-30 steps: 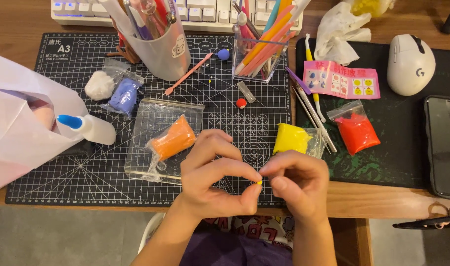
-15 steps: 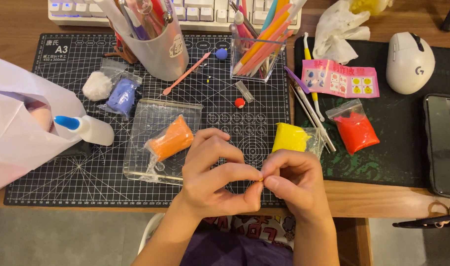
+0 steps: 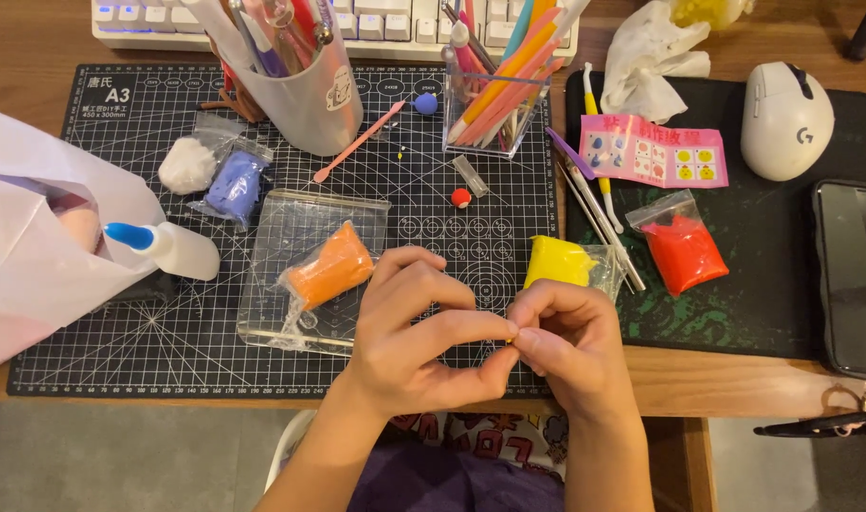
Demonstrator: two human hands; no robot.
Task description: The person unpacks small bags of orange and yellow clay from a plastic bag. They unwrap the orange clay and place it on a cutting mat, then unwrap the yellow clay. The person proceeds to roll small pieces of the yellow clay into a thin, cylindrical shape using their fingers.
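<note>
Landmark: the dark green gridded cutting mat (image 3: 120, 322) on the wooden desk; all places below are told from it.
Left hand: the left hand (image 3: 409, 327) hovers over the mat's near edge, thumb and forefinger brought together on a tiny yellow bit of modelling clay (image 3: 510, 336).
Right hand: the right hand (image 3: 570, 337) meets it from the other side, fingertips closed on the same bit, so both hands pinch it between them.
Thing in work: the yellow bit is barely visible between the fingertips; its shape cannot be told.
Source clay: a bright yellow clay block in an opened clear bag (image 3: 558, 263) lies at the mat's right edge, just beyond the right hand.
On the mat: an orange clay lump in wrap (image 3: 330, 268) lies on a clear plastic sheet (image 3: 272, 313) near the mat's middle, just beside the left hand; a small red clay ball (image 3: 461, 197) sits further up the mat, apart from both hands.
Off the mat: a red clay bag (image 3: 684, 254) rests to the mat's right, on a black pad.
Progress: judging by the scene, a pinch of yellow is taken and is being shaped; one red ball looks finished, and orange and red clay look scarcely used.
</note>
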